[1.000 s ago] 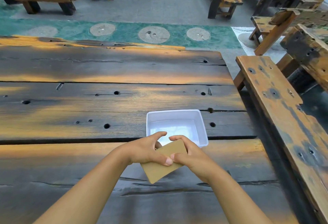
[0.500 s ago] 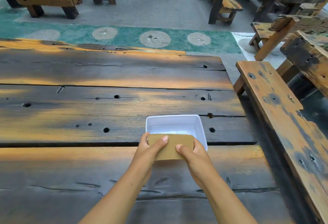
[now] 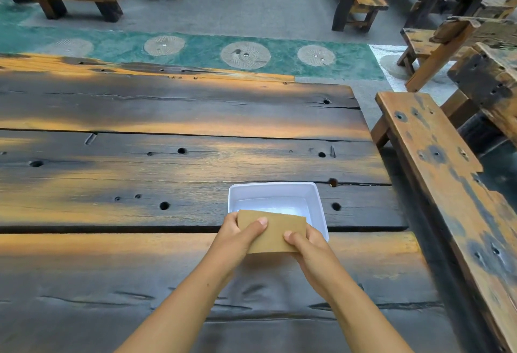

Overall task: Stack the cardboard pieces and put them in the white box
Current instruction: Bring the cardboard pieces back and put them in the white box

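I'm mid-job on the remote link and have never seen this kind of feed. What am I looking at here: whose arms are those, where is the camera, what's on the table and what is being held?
There is no machine here. The arms belong to a person working with bare hands, and the one picture comes from a wide-angle camera worn on their head, looking forward and down. The left hand and the right hand grip the brown cardboard stack together, one at each side with thumbs on top. It looks like one flat piece from here; I cannot count the layers. The stack is held over the near edge of the white box, which sits open on the dark plank table. The part of the box floor that shows is bare. A wooden bench runs along the table's right side, with more benches and tables beyond.
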A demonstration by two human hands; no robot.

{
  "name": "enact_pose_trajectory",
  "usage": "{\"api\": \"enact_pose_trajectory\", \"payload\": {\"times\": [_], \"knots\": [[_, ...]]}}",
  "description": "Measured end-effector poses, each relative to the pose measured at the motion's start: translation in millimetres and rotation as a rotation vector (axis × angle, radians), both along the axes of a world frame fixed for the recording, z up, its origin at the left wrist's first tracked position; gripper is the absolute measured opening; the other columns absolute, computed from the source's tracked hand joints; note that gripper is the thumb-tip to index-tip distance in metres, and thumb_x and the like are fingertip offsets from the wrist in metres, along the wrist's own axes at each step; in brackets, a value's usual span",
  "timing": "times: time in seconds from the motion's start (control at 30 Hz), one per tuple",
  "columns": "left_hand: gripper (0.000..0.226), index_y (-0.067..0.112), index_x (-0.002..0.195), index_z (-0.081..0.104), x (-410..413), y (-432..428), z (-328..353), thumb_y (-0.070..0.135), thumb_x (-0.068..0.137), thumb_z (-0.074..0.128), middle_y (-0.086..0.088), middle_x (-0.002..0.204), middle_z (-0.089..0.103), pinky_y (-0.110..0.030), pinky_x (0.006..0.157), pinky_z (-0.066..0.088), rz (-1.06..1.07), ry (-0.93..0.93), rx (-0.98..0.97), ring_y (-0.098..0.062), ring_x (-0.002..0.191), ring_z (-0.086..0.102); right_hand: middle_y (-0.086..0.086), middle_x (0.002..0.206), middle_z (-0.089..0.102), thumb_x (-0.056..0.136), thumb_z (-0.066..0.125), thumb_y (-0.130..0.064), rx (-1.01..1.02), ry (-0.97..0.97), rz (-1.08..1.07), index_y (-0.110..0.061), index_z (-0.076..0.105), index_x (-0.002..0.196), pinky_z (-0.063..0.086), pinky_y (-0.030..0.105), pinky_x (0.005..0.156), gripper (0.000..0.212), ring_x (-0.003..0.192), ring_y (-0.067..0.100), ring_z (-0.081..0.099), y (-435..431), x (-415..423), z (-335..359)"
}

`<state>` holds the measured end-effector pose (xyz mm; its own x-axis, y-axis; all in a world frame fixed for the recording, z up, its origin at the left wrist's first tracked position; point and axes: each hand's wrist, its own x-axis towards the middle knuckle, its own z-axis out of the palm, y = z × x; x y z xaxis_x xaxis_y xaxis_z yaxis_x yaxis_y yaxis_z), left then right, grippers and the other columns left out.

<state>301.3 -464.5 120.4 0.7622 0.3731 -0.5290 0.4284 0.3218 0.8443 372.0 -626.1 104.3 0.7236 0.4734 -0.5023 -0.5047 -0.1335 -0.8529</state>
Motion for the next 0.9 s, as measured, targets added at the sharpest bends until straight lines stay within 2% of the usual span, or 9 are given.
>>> {"api": "enact_pose_trajectory", "payload": {"times": [0.1,0.23,0.33,0.5,0.6,0.67,0.77,0.8,0.9], "knots": [[0.050,0.004,0.120,0.062,15.3,-5.1,-10.5,0.033,0.083,0.080,-0.014,0.111,0.076,-0.031,0.081,0.055,0.120,-0.001,-0.103,-0.021,0.095,0.073,0.010,0.102,0.073,0.094,0.054,-0.010,-0.040,-0.001,-0.058,-0.003,0.065,0.112,0.052,0.035,0.083,0.022,0.097,0.022,0.067,10.3,14.8,-6.6],[0.035,0.002,0.111,0.066,35.1,-4.0,-27.5,0.029,0.091,0.071,-0.010,0.098,0.072,-0.029,0.078,0.052,0.231,-0.016,-0.311,-0.018,0.087,0.069,0.008,0.097,0.068,0.094,0.053,-0.011,-0.064,0.063,-0.083,0.000,0.062,0.112,0.053,0.034,0.083,0.023,0.090,0.018,0.065,20.6,38.9,-19.4],[0.010,0.004,0.101,0.069,44.3,-1.4,-41.8,0.009,0.092,0.068,-0.010,0.094,0.073,-0.029,0.083,0.052,0.280,-0.065,-0.402,-0.017,0.087,0.070,0.006,0.096,0.066,0.093,0.052,-0.014,-0.074,0.106,-0.046,-0.003,0.062,0.109,0.054,0.036,0.084,0.022,0.093,0.019,0.064,27.3,62.0,-32.1],[0.019,-0.003,0.108,0.064,66.5,-3.3,-64.7,-0.008,0.090,0.061,-0.017,0.097,0.068,-0.031,0.082,0.051,0.434,-0.023,-0.442,-0.026,0.091,0.064,0.002,0.087,0.064,0.090,0.053,-0.016,-0.111,0.161,-0.032,-0.012,0.061,0.094,0.052,0.035,0.083,0.009,0.091,0.018,0.062,40.2,87.2,-59.0],[0.028,-0.005,0.117,0.060,84.1,-4.3,-74.6,-0.007,0.090,0.064,-0.024,0.112,0.064,-0.039,0.096,0.049,0.546,0.059,-0.462,-0.032,0.099,0.061,0.004,0.090,0.065,0.089,0.057,-0.017,-0.139,0.193,-0.061,-0.009,0.062,0.100,0.052,0.040,0.086,0.014,0.092,0.020,0.062,47.1,97.8,-75.3],[0.044,-0.007,0.131,0.054,90.9,-3.4,-83.0,-0.004,0.089,0.066,-0.026,0.119,0.064,-0.038,0.092,0.050,0.584,0.120,-0.424,-0.032,0.101,0.061,0.008,0.095,0.065,0.088,0.061,-0.017,-0.193,0.189,-0.079,-0.005,0.060,0.109,0.051,0.042,0.088,0.025,0.092,0.022,0.062,52.2,103.1,-84.4],[0.030,0.000,0.118,0.065,97.4,3.1,-90.8,0.007,0.090,0.070,-0.013,0.102,0.073,-0.021,0.063,0.050,0.499,0.197,-0.207,-0.016,0.077,0.067,0.007,0.094,0.066,0.087,0.063,-0.016,-0.252,0.151,-0.078,-0.009,0.060,0.102,0.051,0.043,0.092,0.017,0.088,0.020,0.063,60.1,110.7,-94.5],[0.025,0.003,0.114,0.066,99.1,6.4,-94.3,0.009,0.090,0.070,-0.009,0.096,0.074,-0.020,0.059,0.048,0.463,0.217,-0.152,-0.012,0.073,0.066,0.005,0.093,0.066,0.087,0.063,-0.016,-0.268,0.134,-0.074,-0.013,0.059,0.096,0.052,0.042,0.091,0.010,0.086,0.018,0.063,61.6,113.4,-97.6],[0.023,0.007,0.113,0.067,104.9,13.7,-103.3,0.015,0.092,0.069,-0.008,0.101,0.071,-0.028,0.072,0.049,0.348,0.270,-0.074,-0.013,0.082,0.064,0.002,0.095,0.066,0.087,0.064,-0.018,-0.315,0.094,-0.064,-0.018,0.057,0.096,0.052,0.035,0.087,0.012,0.087,0.014,0.063,60.9,119.8,-103.9]]}}
